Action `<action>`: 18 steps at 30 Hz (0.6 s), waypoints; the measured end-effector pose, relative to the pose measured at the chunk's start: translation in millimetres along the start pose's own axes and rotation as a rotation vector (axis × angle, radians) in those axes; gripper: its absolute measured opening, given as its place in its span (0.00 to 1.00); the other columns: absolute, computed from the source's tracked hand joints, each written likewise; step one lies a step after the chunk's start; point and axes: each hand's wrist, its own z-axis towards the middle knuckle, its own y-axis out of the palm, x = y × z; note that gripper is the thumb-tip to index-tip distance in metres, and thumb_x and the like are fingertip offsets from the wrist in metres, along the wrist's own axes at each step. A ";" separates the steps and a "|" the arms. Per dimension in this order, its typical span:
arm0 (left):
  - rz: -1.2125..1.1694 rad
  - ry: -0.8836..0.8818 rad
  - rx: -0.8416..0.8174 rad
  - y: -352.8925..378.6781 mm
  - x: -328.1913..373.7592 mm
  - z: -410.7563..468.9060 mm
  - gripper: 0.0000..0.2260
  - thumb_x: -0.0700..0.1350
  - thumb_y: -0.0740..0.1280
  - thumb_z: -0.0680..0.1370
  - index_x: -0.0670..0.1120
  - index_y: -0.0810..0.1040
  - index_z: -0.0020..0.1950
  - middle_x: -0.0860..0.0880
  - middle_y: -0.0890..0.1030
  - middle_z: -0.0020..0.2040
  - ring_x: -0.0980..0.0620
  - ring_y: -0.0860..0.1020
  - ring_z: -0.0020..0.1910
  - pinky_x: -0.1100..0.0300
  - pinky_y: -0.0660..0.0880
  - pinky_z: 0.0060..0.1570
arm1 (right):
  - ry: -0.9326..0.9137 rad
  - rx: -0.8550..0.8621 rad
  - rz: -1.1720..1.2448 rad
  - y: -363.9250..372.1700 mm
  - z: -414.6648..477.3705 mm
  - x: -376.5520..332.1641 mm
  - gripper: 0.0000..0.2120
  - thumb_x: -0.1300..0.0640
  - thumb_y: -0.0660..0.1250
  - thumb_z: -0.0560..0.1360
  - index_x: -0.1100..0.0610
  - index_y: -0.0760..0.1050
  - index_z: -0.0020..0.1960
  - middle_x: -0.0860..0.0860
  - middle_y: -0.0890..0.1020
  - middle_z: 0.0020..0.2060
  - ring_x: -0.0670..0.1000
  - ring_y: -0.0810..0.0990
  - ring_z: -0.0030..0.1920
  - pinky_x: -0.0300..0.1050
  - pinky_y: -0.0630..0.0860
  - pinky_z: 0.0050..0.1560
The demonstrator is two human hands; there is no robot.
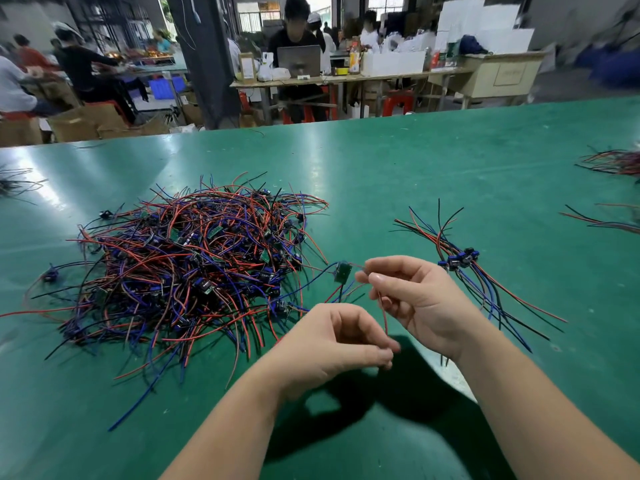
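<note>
The small green board (343, 272) hung just above the worktop (450, 161), immediately left of the right hand (420, 303). Its red wire (383, 313) ran from the board past that hand's fingers (377, 280), which pinched it close to the board. From there the wire dropped almost straight toward the camera to the left hand (332, 344), whose curled fingers nipped its free end. The wire's long axis thus ran near to far between the two hands, drawn fairly taut. The board's blue and black leads (341, 295) trailed down and leftward toward the tangled pile (187, 268), and the nearest strands of that pile lay just beside them and looked likely to snag. A tidy bundle (460, 261) of like boards lay to the right, near the right hand and apart from the pile, so that hand seemed better placed to carry the board there. Between hand and bundle lay only bare worktop.
</note>
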 end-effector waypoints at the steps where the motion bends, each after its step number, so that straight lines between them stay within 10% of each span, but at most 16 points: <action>1: -0.008 -0.001 0.046 -0.6 0.0 1.2 0.07 0.37 0.74 0.68 0.49 0.82 0.37 0.44 0.84 0.39 0.50 0.82 0.37 0.62 0.77 0.41 | -0.016 -0.006 0.040 -0.8 0.3 -1.2 0.07 0.65 0.70 0.62 0.58 0.83 0.39 0.58 0.85 0.41 0.45 0.79 0.30 0.32 0.74 0.30; 10: -0.115 0.194 0.650 -20.4 7.9 9.5 0.07 0.46 0.69 0.76 0.47 0.82 0.39 0.49 0.79 0.30 0.56 0.71 0.23 0.65 0.68 0.22 | -0.064 -0.134 0.263 -5.0 -3.5 -9.7 0.20 0.58 0.84 0.49 0.56 0.85 0.39 0.55 0.85 0.39 0.45 0.78 0.29 0.35 0.75 0.30; 18: -0.015 0.328 0.455 -8.3 2.5 11.2 0.10 0.47 0.71 0.71 0.44 0.81 0.49 0.51 0.85 0.44 0.58 0.81 0.45 0.68 0.75 0.46 | 0.065 -0.312 0.131 -0.6 -8.9 -3.0 0.20 0.56 0.85 0.51 0.57 0.85 0.41 0.56 0.85 0.38 0.46 0.82 0.31 0.34 0.78 0.34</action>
